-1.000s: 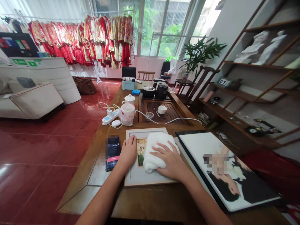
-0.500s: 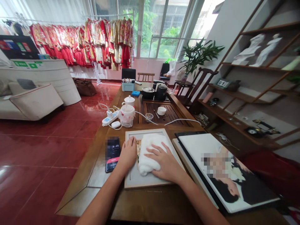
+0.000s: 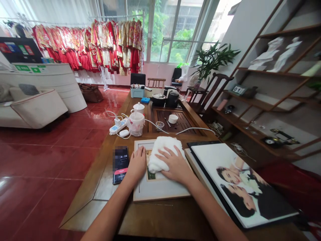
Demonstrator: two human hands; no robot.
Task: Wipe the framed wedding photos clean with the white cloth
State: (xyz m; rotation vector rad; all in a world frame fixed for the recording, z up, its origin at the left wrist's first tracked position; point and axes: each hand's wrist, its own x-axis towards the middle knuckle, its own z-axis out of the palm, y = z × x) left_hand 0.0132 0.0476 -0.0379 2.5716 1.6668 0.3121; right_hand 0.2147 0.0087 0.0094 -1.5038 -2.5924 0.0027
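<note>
A picture frame (image 3: 165, 191) with a light wooden edge and a pale mat lies flat on the wooden table (image 3: 150, 219). My left hand (image 3: 137, 164) rests on its left side, fingers stretched forward. Under my right hand (image 3: 175, 162) is a folded white towel (image 3: 160, 147), pressed onto the upper right of the frame. The fingers of that hand are spread over the cloth. Part of a small picture (image 3: 151, 175) shows inside the mat; the towel hides the rest. Left of the frame lies a phone (image 3: 120, 164) with its screen lit.
A large photo print (image 3: 210, 157) lies on flat panels at the right. Beyond the frame stand a white cup in plastic (image 3: 136, 124), a power strip (image 3: 117, 127), a white cable (image 3: 195, 128) and a tea tray (image 3: 180, 125). A wooden chair (image 3: 213, 90) stands farther back.
My right hand and the towel have moved forward, away from me, across the frame, uncovering the lower part of the small picture. My left hand has stayed in place.
</note>
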